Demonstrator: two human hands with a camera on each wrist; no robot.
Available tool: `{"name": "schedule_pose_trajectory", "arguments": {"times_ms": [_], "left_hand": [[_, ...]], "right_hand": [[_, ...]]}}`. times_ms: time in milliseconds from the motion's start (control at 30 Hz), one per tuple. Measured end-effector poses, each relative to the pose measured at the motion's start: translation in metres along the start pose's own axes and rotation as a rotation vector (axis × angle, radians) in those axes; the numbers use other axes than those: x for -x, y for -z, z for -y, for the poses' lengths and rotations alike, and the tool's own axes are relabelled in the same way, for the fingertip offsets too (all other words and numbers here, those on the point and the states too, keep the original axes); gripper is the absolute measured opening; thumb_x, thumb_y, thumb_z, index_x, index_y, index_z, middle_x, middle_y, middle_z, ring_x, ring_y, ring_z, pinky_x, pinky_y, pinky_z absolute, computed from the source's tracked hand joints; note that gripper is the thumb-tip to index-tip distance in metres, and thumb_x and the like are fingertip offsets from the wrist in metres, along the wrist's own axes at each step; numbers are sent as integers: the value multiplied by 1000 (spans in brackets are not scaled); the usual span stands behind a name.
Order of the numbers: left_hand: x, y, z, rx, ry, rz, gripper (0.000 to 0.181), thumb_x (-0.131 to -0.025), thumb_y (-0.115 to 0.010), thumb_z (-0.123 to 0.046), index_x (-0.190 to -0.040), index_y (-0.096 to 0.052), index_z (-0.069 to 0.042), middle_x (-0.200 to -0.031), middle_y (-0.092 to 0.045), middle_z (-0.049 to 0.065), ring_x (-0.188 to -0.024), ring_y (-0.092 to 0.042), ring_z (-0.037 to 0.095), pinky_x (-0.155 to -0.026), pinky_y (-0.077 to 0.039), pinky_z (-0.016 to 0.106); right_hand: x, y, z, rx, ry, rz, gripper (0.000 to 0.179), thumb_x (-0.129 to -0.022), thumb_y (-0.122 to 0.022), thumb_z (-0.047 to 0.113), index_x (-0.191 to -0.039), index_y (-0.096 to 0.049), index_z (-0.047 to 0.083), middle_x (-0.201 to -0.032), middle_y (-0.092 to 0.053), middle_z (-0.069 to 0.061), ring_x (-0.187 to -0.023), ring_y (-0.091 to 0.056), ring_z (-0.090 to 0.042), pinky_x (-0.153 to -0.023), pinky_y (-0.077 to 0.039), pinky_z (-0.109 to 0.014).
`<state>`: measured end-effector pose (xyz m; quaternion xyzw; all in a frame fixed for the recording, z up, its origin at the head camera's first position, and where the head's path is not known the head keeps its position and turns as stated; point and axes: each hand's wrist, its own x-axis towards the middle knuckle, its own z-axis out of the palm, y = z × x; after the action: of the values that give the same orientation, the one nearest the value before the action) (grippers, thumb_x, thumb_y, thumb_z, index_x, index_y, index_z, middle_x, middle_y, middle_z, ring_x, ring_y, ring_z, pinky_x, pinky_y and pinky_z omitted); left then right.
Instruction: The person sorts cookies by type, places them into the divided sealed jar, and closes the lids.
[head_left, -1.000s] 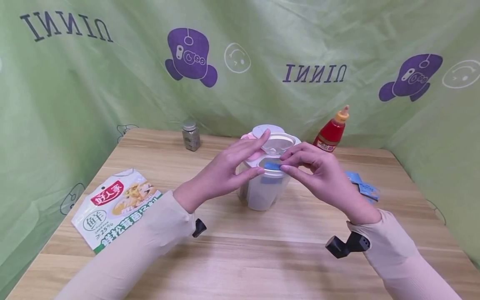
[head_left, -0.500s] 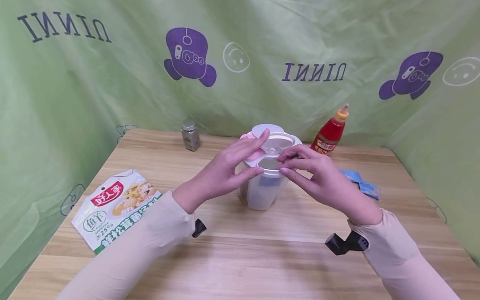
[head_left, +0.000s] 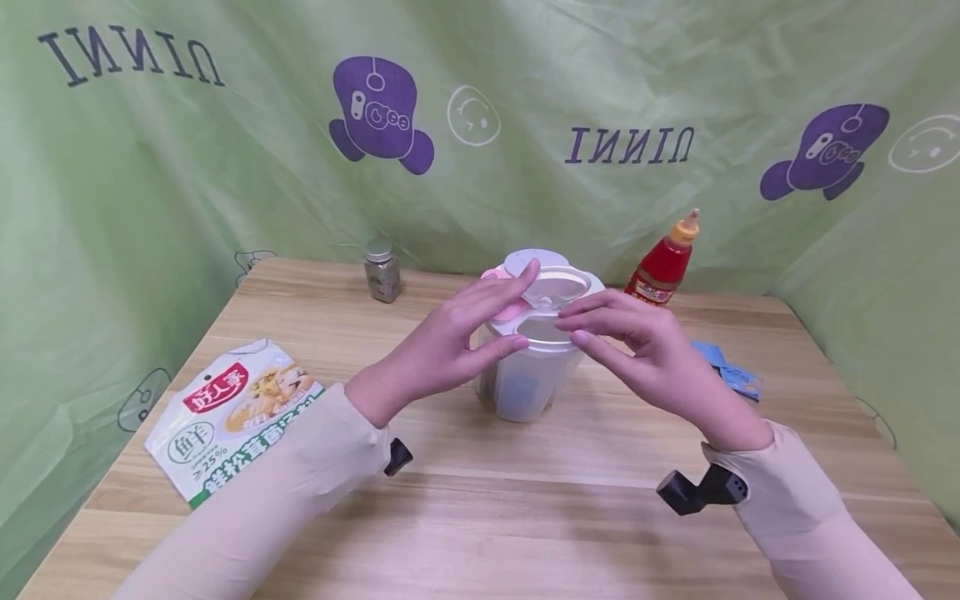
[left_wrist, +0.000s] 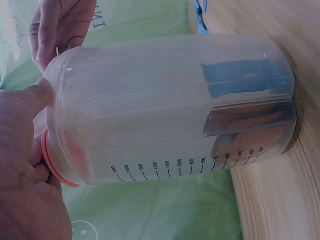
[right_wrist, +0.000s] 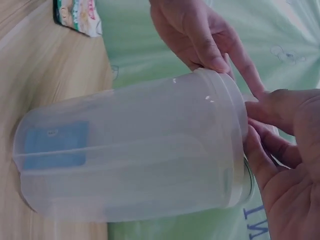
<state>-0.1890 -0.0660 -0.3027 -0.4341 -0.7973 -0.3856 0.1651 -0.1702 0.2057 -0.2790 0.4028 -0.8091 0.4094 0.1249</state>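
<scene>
Holding the tub (head_left: 528, 383) near the table's (head_left: 487, 517) far edge with our left hand (head_left: 450, 337), we are hanging our right hand (head_left: 645, 354) loose at its hole (head_left: 543, 330), a blue packet (right_wrist: 56, 137) lying inside

On the table (head_left: 465, 533) I count one container (head_left: 521, 392), one jar (head_left: 383, 277) toward the far-left corner, one bottle (head_left: 662, 265) along the far edge, one bag (head_left: 232, 408) by the left edge and at least two blue sachets (head_left: 739, 381) toward the right edge. I see two hands: left hand (head_left: 465, 329), right hand (head_left: 637, 354).
</scene>
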Motion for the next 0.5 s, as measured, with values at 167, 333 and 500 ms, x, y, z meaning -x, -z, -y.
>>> {"name": "schedule_pose_trajectory", "arguments": {"times_ms": [167, 333, 500], "left_hand": [[-1, -1, 0, 2, -5, -4, 75, -99, -73, -18, -162, -36, -3, -137, -72, 7, -149, -51, 27, -133, -33, 39], [-2, 0, -1, -2, -8, -12, 74, -99, -74, -18, -161, -37, -3, -143, -69, 9, -150, -50, 28, -134, -30, 39], [-1, 1, -3, -2, -1, -10, 74, -99, -74, -18, -161, -37, -3, -140, -70, 8, -150, -49, 29, -133, -32, 40]], "right_hand": [[7, 11, -3, -190, -54, -95, 23, -95, -66, -12, -116, -74, -8, -110, -77, -8, -95, -71, -7, -78, -60, -13], [20, 29, -17, -327, -126, -208, 19, -97, -61, -15, -113, -71, -14, -109, -79, -8, -98, -76, -12, -85, -61, -14], [42, 51, -41, -79, -331, -228, 19, -101, -63, -2, -117, -72, -8, -105, -79, 11, -92, -74, -1, -73, -57, -6]]}}
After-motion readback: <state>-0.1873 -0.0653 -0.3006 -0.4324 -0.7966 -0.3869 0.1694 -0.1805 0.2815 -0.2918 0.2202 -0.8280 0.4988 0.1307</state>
